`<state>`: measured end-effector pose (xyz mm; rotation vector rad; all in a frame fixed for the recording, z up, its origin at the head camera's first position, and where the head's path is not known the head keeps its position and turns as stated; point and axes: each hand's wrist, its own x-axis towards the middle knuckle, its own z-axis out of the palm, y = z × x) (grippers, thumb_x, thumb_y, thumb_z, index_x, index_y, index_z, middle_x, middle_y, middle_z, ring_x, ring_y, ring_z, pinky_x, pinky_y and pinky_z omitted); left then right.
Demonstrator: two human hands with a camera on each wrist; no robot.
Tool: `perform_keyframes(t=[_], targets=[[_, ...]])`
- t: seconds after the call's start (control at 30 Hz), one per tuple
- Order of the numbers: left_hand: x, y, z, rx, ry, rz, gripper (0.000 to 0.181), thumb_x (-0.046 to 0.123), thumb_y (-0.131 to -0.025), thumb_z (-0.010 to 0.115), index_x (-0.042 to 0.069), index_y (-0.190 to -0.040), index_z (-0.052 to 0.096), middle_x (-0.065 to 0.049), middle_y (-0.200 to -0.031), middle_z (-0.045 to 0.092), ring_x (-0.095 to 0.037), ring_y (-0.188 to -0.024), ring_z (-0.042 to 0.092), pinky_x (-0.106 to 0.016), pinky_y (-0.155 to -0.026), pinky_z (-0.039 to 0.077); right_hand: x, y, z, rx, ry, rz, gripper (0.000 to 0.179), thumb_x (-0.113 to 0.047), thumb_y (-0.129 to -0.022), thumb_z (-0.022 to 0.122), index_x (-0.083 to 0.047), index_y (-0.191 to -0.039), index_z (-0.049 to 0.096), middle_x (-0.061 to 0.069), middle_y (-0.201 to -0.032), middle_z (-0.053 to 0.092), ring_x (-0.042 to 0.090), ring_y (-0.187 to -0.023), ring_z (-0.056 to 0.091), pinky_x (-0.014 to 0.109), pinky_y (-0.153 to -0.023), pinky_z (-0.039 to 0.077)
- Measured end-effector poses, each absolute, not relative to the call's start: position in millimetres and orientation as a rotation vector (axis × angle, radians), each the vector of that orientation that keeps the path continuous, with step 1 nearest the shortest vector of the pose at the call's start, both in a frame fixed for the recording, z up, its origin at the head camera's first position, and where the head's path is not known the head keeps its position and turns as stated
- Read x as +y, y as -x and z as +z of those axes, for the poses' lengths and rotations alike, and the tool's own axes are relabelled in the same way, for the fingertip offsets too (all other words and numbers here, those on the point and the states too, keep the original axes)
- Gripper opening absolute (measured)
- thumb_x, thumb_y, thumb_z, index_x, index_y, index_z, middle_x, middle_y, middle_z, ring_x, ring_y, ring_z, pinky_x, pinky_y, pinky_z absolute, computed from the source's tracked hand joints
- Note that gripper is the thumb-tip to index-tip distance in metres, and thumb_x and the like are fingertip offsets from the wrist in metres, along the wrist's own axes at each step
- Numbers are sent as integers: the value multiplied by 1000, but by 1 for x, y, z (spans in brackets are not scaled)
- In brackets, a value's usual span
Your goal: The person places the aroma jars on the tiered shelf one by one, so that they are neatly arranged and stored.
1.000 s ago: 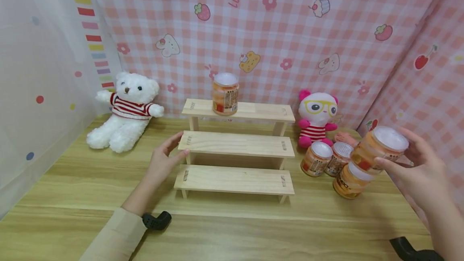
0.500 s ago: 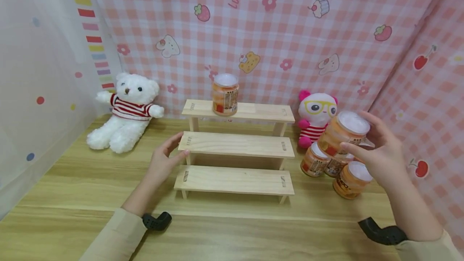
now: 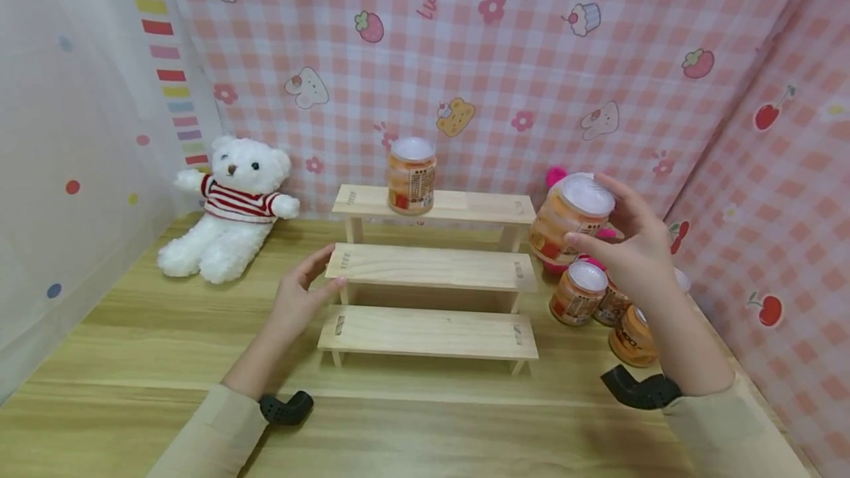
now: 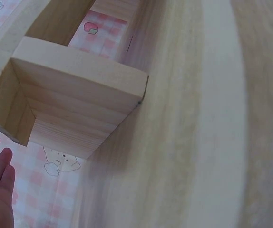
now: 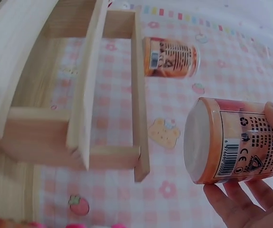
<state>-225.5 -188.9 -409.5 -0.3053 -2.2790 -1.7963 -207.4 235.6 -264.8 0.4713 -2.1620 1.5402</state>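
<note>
My right hand (image 3: 637, 249) holds an orange-labelled jar (image 3: 564, 223) with a whitish lid, raised and tilted beside the right end of the three-tier wooden shelf (image 3: 432, 268). The right wrist view shows the base and barcode of this held jar (image 5: 243, 140), with fingers underneath and the thumb on the other side. My left hand (image 3: 302, 297) grips the left end of the middle tier, thumb at the front corner. In the left wrist view, fingers (image 4: 1, 171) of that hand reach the wooden end. A matching jar (image 3: 412, 175) stands upright on the top tier, left of its centre.
Several similar jars (image 3: 578, 293) stand on the table right of the shelf, partly behind my right forearm. A pink plush toy (image 3: 555, 177) is mostly hidden behind the held jar. A white teddy bear (image 3: 239, 205) sits at the left, before the checked cloth backdrop (image 3: 398, 57).
My right hand has carried the jar leftward and up, from above the other jars to beside the top tier's right end. My left hand has stayed on the shelf.
</note>
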Motion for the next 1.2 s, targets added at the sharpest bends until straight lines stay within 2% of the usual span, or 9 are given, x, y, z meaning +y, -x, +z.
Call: perform_keyframes(t=[0.27, 0.47, 0.57, 0.73, 0.87, 1.2], targets=[[-190, 226, -411, -2273, 302, -1786, 61, 19, -89, 71, 7, -143, 45, -9, -146, 41, -31, -134, 35, -50, -105, 34, 208, 222, -258, -2148, -533, 1523, 73, 6, -76, 77, -15, -140, 49, 3, -122, 56, 13, -103, 57, 19, -75, 53], [-190, 226, -412, -2270, 326, -1785, 61, 18, -89, 70, 7, -143, 44, -9, -147, 40, -32, -134, 34, -50, -106, 32, 187, 232, -253, -2166, -519, 1589, 75, 5, -76, 78, -14, -142, 47, 6, -129, 52, 17, -106, 54, 22, -78, 54], [-190, 226, -412, -2266, 334, -1789, 61, 18, -89, 70, 7, -143, 44, -9, -147, 40, -33, -134, 34, -51, -107, 31, 178, 238, -252, -2196, -500, 1580, 76, -1, -76, 80, -16, -143, 46, 7, -130, 53, 18, -109, 53, 21, -80, 52], [-190, 226, -412, -2251, 339, -1793, 61, 16, -89, 70, 5, -143, 44, -11, -147, 41, -33, -134, 34, -51, -107, 30, 165, 250, -251, -2211, -504, 1563, 77, -5, -75, 82, -18, -143, 46, 10, -128, 54, 20, -106, 54, 20, -75, 49], [-190, 227, -412, -2259, 333, -1794, 61, 17, -89, 70, 6, -143, 44, -11, -147, 41, -33, -134, 34, -51, -107, 30, 157, 259, -250, -2220, -504, 1595, 78, -4, -75, 81, -16, -143, 45, 12, -128, 54, 23, -104, 56, 20, -74, 51], [-190, 227, -412, -2250, 342, -1789, 61, 16, -89, 71, 5, -143, 45, -11, -145, 42, -32, -134, 35, -49, -109, 29, 144, 280, -252, -2259, -464, 1549, 75, -12, -76, 83, -15, -142, 47, 9, -128, 55, 25, -108, 54, 34, -85, 50]])
